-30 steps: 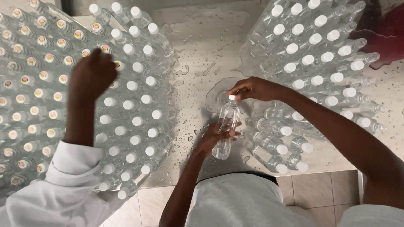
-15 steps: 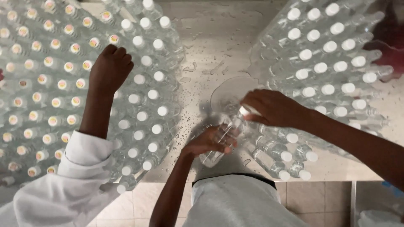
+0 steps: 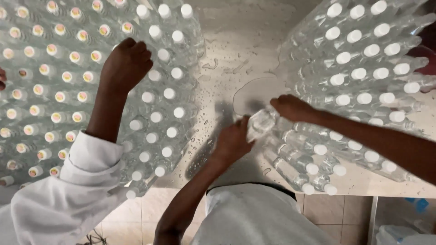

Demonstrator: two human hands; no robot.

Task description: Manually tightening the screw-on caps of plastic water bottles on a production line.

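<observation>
My left hand (image 3: 234, 141) and my right hand (image 3: 293, 109) both grip one clear plastic bottle (image 3: 260, 124) over the wet metal table (image 3: 236, 54). The bottle lies tilted, its top end under my right hand. It sits at the left edge of a stack of clear bottles with white caps (image 3: 359, 77) lying on their sides. My left hand holds the bottle's lower end.
A large stack of bottles (image 3: 54, 77) fills the left side, some with white caps, others with coloured tops. A co-worker's hand (image 3: 126, 63) in a white sleeve rests on it. Water drops and a puddle (image 3: 259, 90) lie between the stacks. Tiled floor (image 3: 331, 208) shows below the table edge.
The bottle has tipped from nearly upright to lying tilted against the right stack. My right hand moved from its cap down over it; the co-worker's hand stayed on the left stack.
</observation>
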